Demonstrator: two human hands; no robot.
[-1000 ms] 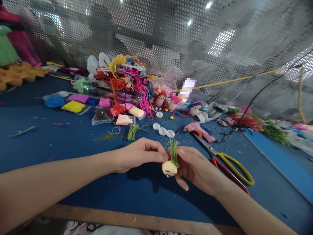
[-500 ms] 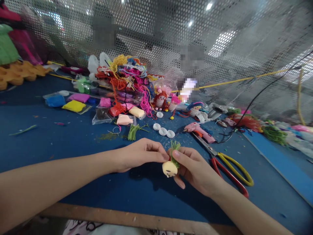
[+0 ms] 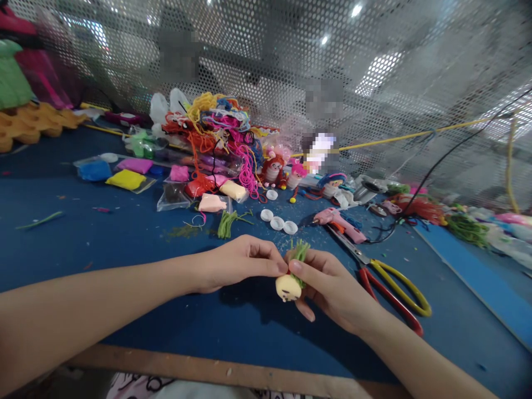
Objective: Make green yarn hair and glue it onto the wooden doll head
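Note:
A small cream-coloured doll head (image 3: 288, 287) with dark face marks hangs between my hands over the blue table. Green yarn strands (image 3: 301, 251) stick up behind it. My right hand (image 3: 328, 282) pinches the yarn and the head's top between thumb and fingers. From the left, my left hand (image 3: 245, 261) has thumb and forefinger pressed together at a small red bit on top of the head, mostly covered by fingertips. A cut green yarn bundle (image 3: 230, 223) lies beyond my left hand.
Scissors (image 3: 394, 288) lie right of my right hand, beside a pink glue gun (image 3: 341, 223). White discs (image 3: 277, 223) sit ahead. Farther back are clay bags (image 3: 127, 180), a yarn heap (image 3: 220, 124), finished dolls (image 3: 273, 169) and a perforated metal screen (image 3: 257, 61).
My right thumb has shifted slightly left, toward my left fingertips. The green yarn has tilted a little to the right.

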